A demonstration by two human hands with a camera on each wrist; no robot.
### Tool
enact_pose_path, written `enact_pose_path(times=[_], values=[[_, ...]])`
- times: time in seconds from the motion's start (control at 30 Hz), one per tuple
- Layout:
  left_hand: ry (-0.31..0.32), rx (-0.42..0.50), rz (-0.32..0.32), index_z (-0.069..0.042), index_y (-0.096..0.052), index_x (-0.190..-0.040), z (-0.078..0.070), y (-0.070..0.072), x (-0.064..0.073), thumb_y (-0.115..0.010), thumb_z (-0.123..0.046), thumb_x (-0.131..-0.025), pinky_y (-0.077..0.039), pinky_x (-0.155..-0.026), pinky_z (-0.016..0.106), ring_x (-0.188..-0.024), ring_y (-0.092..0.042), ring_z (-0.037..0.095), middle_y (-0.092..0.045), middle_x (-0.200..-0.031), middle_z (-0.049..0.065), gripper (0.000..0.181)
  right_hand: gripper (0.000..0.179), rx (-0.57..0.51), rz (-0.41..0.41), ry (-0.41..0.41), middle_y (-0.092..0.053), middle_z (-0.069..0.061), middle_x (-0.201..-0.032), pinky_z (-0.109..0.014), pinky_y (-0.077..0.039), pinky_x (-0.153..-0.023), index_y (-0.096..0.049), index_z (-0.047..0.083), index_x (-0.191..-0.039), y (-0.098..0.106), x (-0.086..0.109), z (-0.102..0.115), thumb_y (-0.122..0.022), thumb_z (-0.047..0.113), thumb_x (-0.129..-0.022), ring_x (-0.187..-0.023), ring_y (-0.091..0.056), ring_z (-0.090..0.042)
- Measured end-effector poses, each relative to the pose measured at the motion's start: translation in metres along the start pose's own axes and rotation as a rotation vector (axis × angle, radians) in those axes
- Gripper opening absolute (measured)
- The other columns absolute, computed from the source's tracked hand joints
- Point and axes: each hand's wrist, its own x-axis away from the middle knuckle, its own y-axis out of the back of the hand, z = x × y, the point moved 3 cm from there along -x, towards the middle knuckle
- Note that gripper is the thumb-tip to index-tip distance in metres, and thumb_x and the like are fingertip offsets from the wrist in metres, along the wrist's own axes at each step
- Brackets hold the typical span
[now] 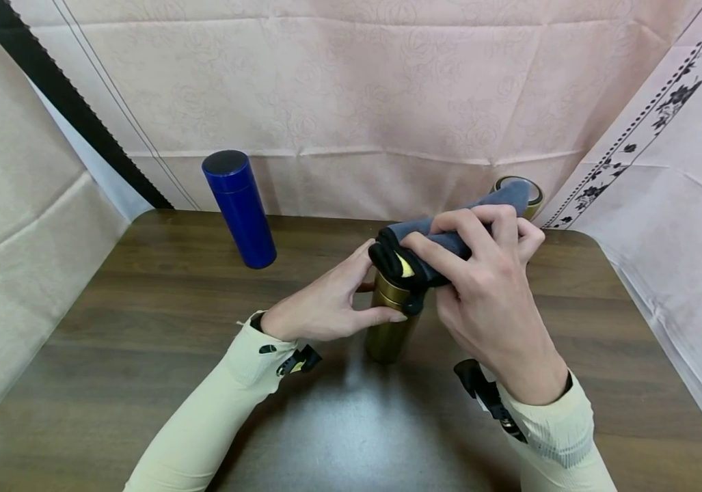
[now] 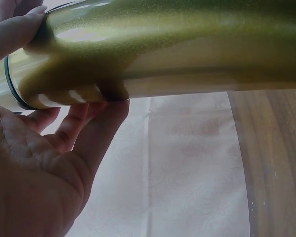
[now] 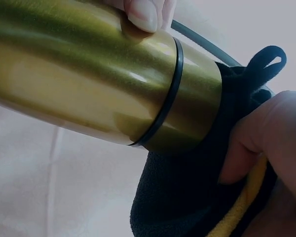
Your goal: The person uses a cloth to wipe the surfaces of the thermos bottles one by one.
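Observation:
A gold thermos bottle (image 1: 386, 342) stands upright on the wooden table, a black ring showing below its cap in the right wrist view. My left hand (image 1: 335, 297) grips its upper part, thumb on the near side and fingers behind. Over the top of the bottle lies a folded blue-grey cloth (image 1: 415, 229) with dark edges, a yellow strip and a small loop (image 3: 266, 64). My right hand (image 1: 489, 287) holds this cloth against the cap, thumb underneath and fingers on top. The cloth hides the cap's top face.
A blue thermos bottle (image 1: 241, 212) with a dark top stands at the back left of the table (image 1: 160, 328). Behind the cloth at the back right is a round gold-rimmed thing (image 1: 536, 199), mostly hidden. Pale patterned fabric (image 1: 326, 89) hangs along the back and sides.

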Motion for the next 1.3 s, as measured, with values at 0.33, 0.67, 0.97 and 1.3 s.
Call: enact_pose_path(times=[0.33, 0.67, 0.97, 1.3], values=[[0.015, -0.02, -0.003, -0.036, -0.027, -0.155, 0.0009, -0.0012, -0.0002, -0.078, -0.027, -0.091, -0.053, -0.104, 0.032, -0.139, -0.043, 0.003, -0.035, -0.156, -0.012, 0.082, 0.063, 0.008, 0.004, 0.002, -0.063, -0.016, -0.103, -0.068, -0.021, -0.091, -0.075, 0.011, -0.108, -0.0006, 0.0006, 0.0009, -0.037, -0.014, -0.065, -0.105, -0.043, -0.045], [0.068, 0.002, 0.019, -0.033, -0.024, -0.157, 0.0025, -0.0022, 0.0018, -0.077, -0.025, -0.093, -0.051, -0.109, 0.039, -0.141, -0.042, 0.008, -0.033, -0.158, -0.01, 0.083, 0.061, 0.013, 0.016, 0.003, -0.062, -0.016, -0.105, -0.068, -0.021, -0.091, -0.074, 0.011, -0.111, -0.004, 0.0021, 0.0018, -0.041, -0.015, -0.068, -0.105, -0.043, -0.044], [0.073, 0.001, 0.025, -0.033, -0.024, -0.156, 0.0038, -0.0031, 0.0022, -0.076, -0.028, -0.093, -0.048, -0.112, 0.036, -0.14, -0.043, 0.006, -0.034, -0.156, -0.013, 0.082, 0.054, 0.02, 0.024, 0.01, -0.062, -0.016, -0.106, -0.067, -0.021, -0.09, -0.074, 0.011, -0.112, -0.0057, 0.0018, 0.0043, -0.048, -0.015, -0.072, -0.104, -0.043, -0.043], [0.07, 0.01, 0.027, -0.032, -0.023, -0.157, 0.0031, -0.0027, 0.0027, -0.076, -0.026, -0.094, -0.049, -0.111, 0.04, -0.137, -0.047, 0.009, -0.035, -0.156, -0.01, 0.082, 0.052, 0.017, 0.025, 0.026, -0.062, -0.016, -0.107, -0.067, -0.021, -0.09, -0.074, 0.013, -0.111, -0.0056, 0.0019, 0.0021, -0.053, -0.015, -0.073, -0.103, -0.043, -0.042]])
